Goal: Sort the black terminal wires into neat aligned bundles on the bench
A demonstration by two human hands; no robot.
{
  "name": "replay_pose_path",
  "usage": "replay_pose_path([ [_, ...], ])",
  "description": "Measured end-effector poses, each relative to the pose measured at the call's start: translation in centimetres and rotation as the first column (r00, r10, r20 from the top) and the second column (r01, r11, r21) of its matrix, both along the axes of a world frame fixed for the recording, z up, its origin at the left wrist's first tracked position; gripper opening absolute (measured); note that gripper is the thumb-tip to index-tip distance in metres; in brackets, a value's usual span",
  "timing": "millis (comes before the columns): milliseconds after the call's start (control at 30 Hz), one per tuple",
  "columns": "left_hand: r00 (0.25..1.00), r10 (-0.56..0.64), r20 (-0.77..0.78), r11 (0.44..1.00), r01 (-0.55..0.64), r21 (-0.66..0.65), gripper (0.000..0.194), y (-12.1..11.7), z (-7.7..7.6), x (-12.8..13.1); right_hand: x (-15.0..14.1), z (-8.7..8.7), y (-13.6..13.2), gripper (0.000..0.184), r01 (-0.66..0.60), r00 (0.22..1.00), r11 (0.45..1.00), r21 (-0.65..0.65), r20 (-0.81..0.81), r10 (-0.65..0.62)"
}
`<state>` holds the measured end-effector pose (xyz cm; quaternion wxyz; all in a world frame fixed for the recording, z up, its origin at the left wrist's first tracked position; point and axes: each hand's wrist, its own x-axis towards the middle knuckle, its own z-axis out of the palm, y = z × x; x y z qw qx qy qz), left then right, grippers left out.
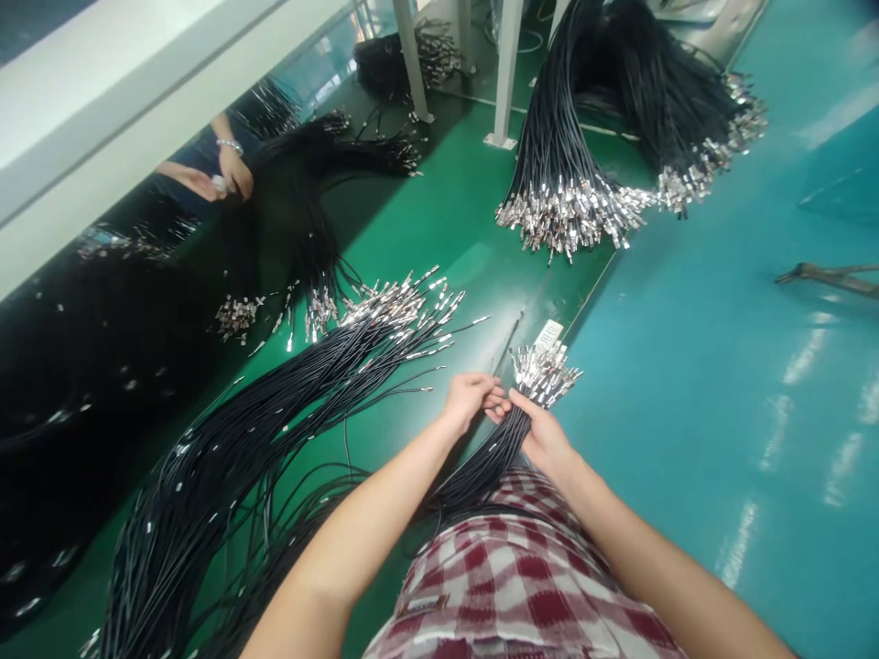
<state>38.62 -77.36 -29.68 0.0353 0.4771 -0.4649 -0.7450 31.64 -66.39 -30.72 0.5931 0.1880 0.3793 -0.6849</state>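
My right hand [546,439] wraps around a bundle of black cables [484,465] just below their silvery metal end terminals [546,375]. Close beside it, my left hand [476,400] is closed with curled fingers. A single black cable [512,337] sticks out past those fingertips and appears to be held there. The bundle's lower part runs down to the left across my lap. A small white label [548,335] with print shows just behind the terminals. To the left a larger pile of black cables [267,416] lies draped across the green worktop [453,229].
More cable bundles [569,137] with metal ends hang at the far side near white table legs [508,73]. A white beam [137,101] crosses the upper left. Another person's hands [230,174] work beyond it. At right is a teal floor with a brownish tool-like object [830,275].
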Motion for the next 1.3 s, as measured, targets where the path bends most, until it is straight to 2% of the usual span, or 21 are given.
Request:
replay_pose_path([
  [67, 1.0, 0.01, 0.02, 0.979, -0.005, -0.204, 0.022, 0.0, 1.1, 2.0, 0.0, 0.2, 0.5, 0.007, 0.04, 0.999, 0.997, 0.071, -0.001, -0.04],
  [100, 0.998, -0.035, 0.048, 0.947, 0.048, -0.317, 0.022, 0.2, 1.7, 3.2, 0.0, 0.3, 0.7, 0.006, 0.055, 0.999, 0.995, 0.089, -0.007, -0.054],
  [167, 0.974, -0.179, 0.138, 0.843, 0.225, -0.489, 0.023, 1.3, 2.8, 5.6, 0.2, 0.6, 0.8, 0.01, 0.071, 0.997, 0.994, 0.08, -0.021, -0.07],
  [233, 0.913, -0.31, 0.267, 0.724, 0.408, -0.556, 0.024, 3.2, 3.6, 7.4, 0.4, 0.8, 0.8, 0.012, 0.076, 0.997, 0.995, 0.065, -0.038, -0.074],
  [300, 0.852, -0.388, 0.353, 0.638, 0.524, -0.564, 0.025, 5.1, 3.8, 8.3, 0.7, 0.9, 0.9, 0.011, 0.09, 0.994, 0.992, 0.089, -0.065, -0.085],
  [367, 0.846, -0.404, 0.348, 0.598, 0.532, -0.6, 0.028, 6.2, 3.4, 9.0, 0.9, 1.1, 1.1, 0.017, 0.105, 0.991, 0.991, 0.086, -0.09, -0.097],
  [433, 0.883, -0.354, 0.307, 0.589, 0.466, -0.66, 0.031, 6.0, 2.8, 10.4, 1.0, 1.6, 1.4, 0.027, 0.099, 0.991, 0.994, 0.039, -0.094, -0.095],
  [500, 0.872, -0.291, 0.395, 0.607, 0.487, -0.628, 0.035, 5.2, 2.4, 13.2, 1.0, 2.5, 1.5, 0.037, 0.06, 0.995, 0.998, -0.019, -0.075, -0.061],
  [533, 0.823, -0.272, 0.499, 0.627, 0.544, -0.557, 0.037, 4.9, 2.4, 15.0, 1.0, 3.3, 1.5, 0.041, 0.033, 0.997, 0.999, -0.04, -0.066, -0.036],
  [600, 0.647, -0.275, 0.711, 0.666, 0.662, -0.344, 0.043, 4.8, 2.7, 19.2, 0.9, 5.0, 1.2, 0.041, -0.032, 0.998, 0.995, -0.097, -0.059, 0.027],
  [633, 0.566, -0.271, 0.778, 0.689, 0.679, -0.253, 0.046, 4.9, 3.0, 21.1, 0.8, 5.9, 1.0, 0.039, -0.063, 0.997, 0.988, -0.138, -0.059, 0.055],
  [667, 0.518, -0.255, 0.817, 0.718, 0.667, -0.198, 0.047, 5.0, 3.2, 22.8, 0.8, 6.6, 0.8, 0.037, -0.084, 0.995, 0.98, -0.181, -0.061, 0.074],
  [733, 0.503, -0.185, 0.844, 0.784, 0.594, -0.182, 0.04, 4.6, 3.3, 24.9, 0.9, 7.5, 0.3, 0.036, -0.089, 0.995, 0.968, -0.235, -0.07, 0.075],
  [833, 0.517, 0.006, 0.856, 0.831, 0.474, -0.292, 0.023, 1.6, 2.3, 24.9, 1.0, 7.0, -0.3, 0.038, -0.067, 0.994, 0.979, -0.193, -0.099, 0.049],
  [933, 0.489, 0.243, 0.838, 0.828, 0.345, -0.442, 0.035, -2.1, 0.3, 22.1, 1.3, 5.6, -0.2, 0.041, -0.07, 0.99, 0.993, -0.096, -0.128, 0.057],
  [1000, 0.516, 0.293, 0.805, 0.832, 0.277, -0.48, 0.035, -3.0, -0.9, 20.0, 1.3, 5.0, 0.1, 0.042, -0.042, 0.992, 0.997, -0.062, -0.123, 0.035],
  [1033, 0.557, 0.273, 0.785, 0.839, 0.261, -0.478, 0.031, -2.7, -1.3, 19.1, 1.3, 4.8, 0.4, 0.043, -0.024, 0.993, 0.998, -0.052, -0.114, 0.018],
  [1100, 0.665, 0.176, 0.726, 0.86, 0.255, -0.443, 0.018, -0.9, -1.7, 18.2, 1.2, 4.6, 0.8, 0.043, 0.0, 0.996, 0.999, -0.036, -0.093, -0.004],
  [1167, 0.76, 0.059, 0.648, 0.884, 0.262, -0.388, 0.007, 1.9, -1.5, 18.5, 1.0, 4.3, 1.1, 0.043, 0.001, 0.997, 1.0, -0.019, -0.071, -0.002],
  [1233, 0.878, 0.022, 0.477, 0.914, 0.177, -0.367, 0.016, 4.1, -1.0, 19.3, 0.7, 3.8, 1.2, 0.042, -0.009, 0.998, 1.0, -0.002, -0.056, 0.008],
  [1300, 0.97, 0.04, 0.24, 0.948, 0.039, -0.315, 0.031, 4.9, -0.4, 19.5, 0.5, 3.3, 1.3, 0.043, -0.014, 0.999, 1.0, 0.013, -0.052, 0.015],
])
